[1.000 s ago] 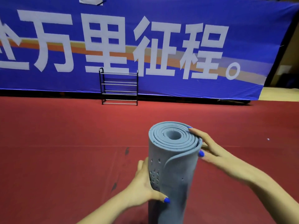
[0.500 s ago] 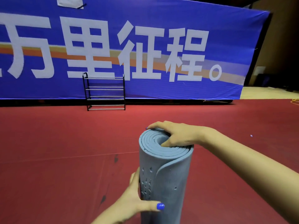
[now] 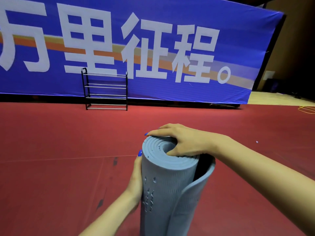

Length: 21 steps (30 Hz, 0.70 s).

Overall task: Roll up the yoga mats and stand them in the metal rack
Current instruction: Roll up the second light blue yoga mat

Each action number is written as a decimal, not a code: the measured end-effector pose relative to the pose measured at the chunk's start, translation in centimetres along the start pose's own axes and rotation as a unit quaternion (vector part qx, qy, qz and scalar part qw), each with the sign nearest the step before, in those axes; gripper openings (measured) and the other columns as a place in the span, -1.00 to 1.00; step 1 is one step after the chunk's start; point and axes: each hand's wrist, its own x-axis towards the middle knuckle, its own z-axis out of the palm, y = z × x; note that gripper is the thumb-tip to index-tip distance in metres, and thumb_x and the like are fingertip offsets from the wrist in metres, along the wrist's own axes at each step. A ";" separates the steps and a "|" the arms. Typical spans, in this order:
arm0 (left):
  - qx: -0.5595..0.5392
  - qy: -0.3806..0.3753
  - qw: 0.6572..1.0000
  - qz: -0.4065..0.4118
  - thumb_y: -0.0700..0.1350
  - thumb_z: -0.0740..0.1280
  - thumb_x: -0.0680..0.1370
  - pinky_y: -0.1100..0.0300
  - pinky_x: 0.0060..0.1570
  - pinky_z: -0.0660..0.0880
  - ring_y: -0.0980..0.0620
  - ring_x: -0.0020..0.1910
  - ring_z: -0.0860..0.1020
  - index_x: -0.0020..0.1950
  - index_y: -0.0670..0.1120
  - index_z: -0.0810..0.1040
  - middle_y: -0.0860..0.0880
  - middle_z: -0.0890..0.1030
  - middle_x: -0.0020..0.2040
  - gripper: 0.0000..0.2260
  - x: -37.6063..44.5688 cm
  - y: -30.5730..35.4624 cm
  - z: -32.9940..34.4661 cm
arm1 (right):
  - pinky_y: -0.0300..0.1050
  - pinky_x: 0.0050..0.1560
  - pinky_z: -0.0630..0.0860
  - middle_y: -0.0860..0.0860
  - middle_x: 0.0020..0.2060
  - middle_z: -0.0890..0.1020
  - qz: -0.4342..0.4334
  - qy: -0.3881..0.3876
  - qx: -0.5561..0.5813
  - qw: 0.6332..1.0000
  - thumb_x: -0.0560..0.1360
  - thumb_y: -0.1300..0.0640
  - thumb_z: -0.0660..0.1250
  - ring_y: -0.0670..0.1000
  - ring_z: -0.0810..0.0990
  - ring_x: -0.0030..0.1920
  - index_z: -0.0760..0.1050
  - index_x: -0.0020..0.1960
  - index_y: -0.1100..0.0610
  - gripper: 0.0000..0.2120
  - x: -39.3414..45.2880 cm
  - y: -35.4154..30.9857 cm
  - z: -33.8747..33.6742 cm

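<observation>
A grey-blue rolled yoga mat (image 3: 168,188) stands upright in front of me, its spiral end facing up and its outer flap loose on the right side. My right hand (image 3: 184,142) lies over the top end, its fingers curled over the far rim and the thumb tucked into the centre hole. My left hand (image 3: 136,181) holds the roll's left side, fingers wrapped behind it out of sight. The black metal rack (image 3: 105,90) with several silver rails stands far off against the banner, with nothing on it.
Red floor (image 3: 51,159) stretches between me and the rack. A large blue banner (image 3: 170,17) with white characters forms the back wall. A yellow cable (image 3: 306,109) lies at the far right, where the floor turns pale.
My right hand moved from the roll's right edge onto its top, thumb now in the hole. The outer flap has loosened on the right. My left thumb slid off the front. The view came closer.
</observation>
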 end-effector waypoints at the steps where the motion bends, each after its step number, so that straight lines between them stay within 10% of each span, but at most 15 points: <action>1: 0.037 -0.021 0.999 -0.007 0.05 -0.01 0.63 0.23 -0.12 0.55 0.14 -0.13 0.65 0.08 -0.06 0.57 -0.02 0.70 -0.03 -0.61 0.2 0.6 0.3 | 0.15 0.37 0.24 -0.10 0.35 0.33 0.000 0.008 -0.016 1.000 0.41 0.05 0.30 -0.05 0.21 0.40 0.23 0.43 -0.29 -0.36 0.1 -0.2 -0.1; 10: 0.169 0.015 0.983 -0.067 -0.06 0.12 0.65 0.12 -0.10 0.48 -0.01 -0.13 0.59 -0.01 -0.06 0.59 -0.02 0.67 -0.14 -0.74 2.4 1.4 -0.1 | -0.21 -0.02 0.25 -0.05 0.16 0.51 0.034 -0.026 -0.106 0.993 0.51 0.10 0.34 -0.04 0.37 -0.02 0.25 0.44 -0.13 -0.44 1.4 -0.8 -1.5; 15: 0.313 0.227 0.893 0.232 0.03 0.18 0.54 0.12 -0.05 0.40 0.02 -0.08 0.50 -0.10 0.06 0.40 0.08 0.51 -0.08 -0.92 -1.3 1.3 -2.8 | -0.25 -0.03 0.23 0.00 0.30 0.49 0.024 -0.024 -0.119 0.992 0.52 0.10 0.35 0.04 0.44 0.20 0.28 0.45 -0.05 -0.46 3.5 -1.0 -1.5; 21: 0.483 -0.052 0.805 0.342 0.34 0.38 0.34 0.40 -0.07 0.35 0.22 -0.06 0.43 0.08 0.28 0.32 0.28 0.36 -0.02 -0.58 -10.8 0.0 2.1 | -0.21 -0.02 0.29 0.07 0.30 0.47 0.034 -0.025 -0.123 0.991 0.54 0.10 0.32 -0.02 0.37 0.02 0.28 0.45 -0.03 -0.49 5.6 -1.4 -1.5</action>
